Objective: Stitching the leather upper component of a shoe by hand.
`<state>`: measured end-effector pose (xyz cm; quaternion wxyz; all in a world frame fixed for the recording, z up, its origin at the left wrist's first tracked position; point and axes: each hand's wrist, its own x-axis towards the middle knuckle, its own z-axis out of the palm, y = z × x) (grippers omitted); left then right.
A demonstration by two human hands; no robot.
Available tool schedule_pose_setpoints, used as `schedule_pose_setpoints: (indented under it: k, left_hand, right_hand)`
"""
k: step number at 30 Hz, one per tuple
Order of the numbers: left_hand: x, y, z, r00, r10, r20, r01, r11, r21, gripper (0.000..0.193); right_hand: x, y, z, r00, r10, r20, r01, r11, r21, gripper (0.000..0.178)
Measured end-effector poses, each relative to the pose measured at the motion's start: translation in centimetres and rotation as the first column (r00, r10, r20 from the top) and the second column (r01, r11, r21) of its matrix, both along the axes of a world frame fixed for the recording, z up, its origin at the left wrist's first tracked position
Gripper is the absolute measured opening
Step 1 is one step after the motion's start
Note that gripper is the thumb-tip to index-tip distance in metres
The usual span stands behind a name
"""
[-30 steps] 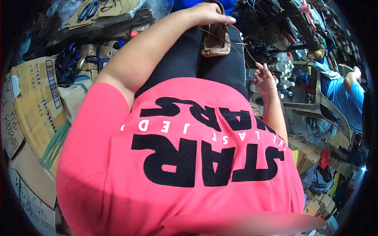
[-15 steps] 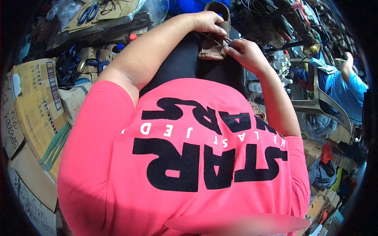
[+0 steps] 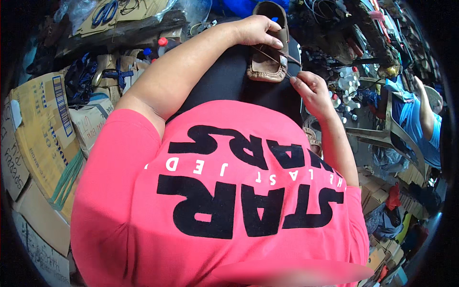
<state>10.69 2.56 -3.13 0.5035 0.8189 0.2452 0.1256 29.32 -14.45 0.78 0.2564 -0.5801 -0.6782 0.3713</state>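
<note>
Two bare hands work at the top centre of the frame, above a bright pink printed T-shirt (image 3: pixel 229 191) that fills the lower middle. The left hand (image 3: pixel 256 29) comes in from the upper left and lies over a small brown leather moccasin shoe (image 3: pixel 268 60), its fingers curled down on the shoe's upper and pressing it against the black-clothed lap (image 3: pixel 224 81). The shoe rests there with its toe pointing toward the top edge and its stitched rim facing the lower side. The right hand (image 3: pixel 311 88) sits just right of and below the shoe, thumb and forefinger pinched shut on the end of a thin dark thread (image 3: pixel 272 57) that runs taut up and left across the shoe to the left hand's fingertips. Whether a needle is in that pinch is too small to tell.

Flattened brown cardboard boxes (image 3: pixel 38 129) stack along the left side of the frame. A pair of blue-handled scissors (image 3: pixel 105 12) lies on cardboard at the upper left. At the right edge another person in a blue shirt (image 3: pixel 416 119) sits on a grey plastic chair (image 3: pixel 387 138), well apart from the shoe.
</note>
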Motion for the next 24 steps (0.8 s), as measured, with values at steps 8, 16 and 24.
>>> schedule_pose_setpoints:
  k: [8, 16, 24]
  left_hand:
    - [-0.4, 0.4, 0.5, 0.999, 0.015, -0.038, -0.016, 1.0, -0.027, 0.034]
    - [-1.4, 0.2, 1.8, 0.983, -0.177, 0.045, 0.182, 0.969, -0.168, 0.051]
    - [-0.1, -0.7, 0.9, 0.999, 0.038, 0.011, -0.035, 0.974, -0.224, 0.027]
  right_hand:
    - [0.8, -1.6, 2.7, 0.975, -0.141, -0.173, 0.127, 0.988, -0.093, 0.031]
    - [1.0, 0.3, 1.4, 0.996, -0.062, 0.062, 0.057, 0.994, 0.089, 0.027]
    - [0.9, 1.2, 1.3, 0.99, -0.035, 0.135, 0.033, 0.999, 0.015, 0.031]
